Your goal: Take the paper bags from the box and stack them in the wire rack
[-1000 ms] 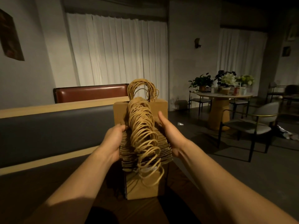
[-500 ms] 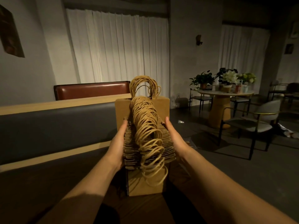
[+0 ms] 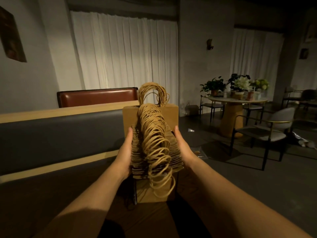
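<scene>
Hands (image 3: 126,152) now flat against bag stack (image 3: 173,152)

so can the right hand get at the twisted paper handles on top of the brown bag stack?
Probably yes: the right hand lies flat against the stack's side, and the twisted paper handles sit uncovered just beside it.

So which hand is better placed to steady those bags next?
Neither alone, I'd say. The left hand and right hand press flat on opposite sides of the bags, equally near. If pressed: left, it reaches lower along the stack.
</scene>
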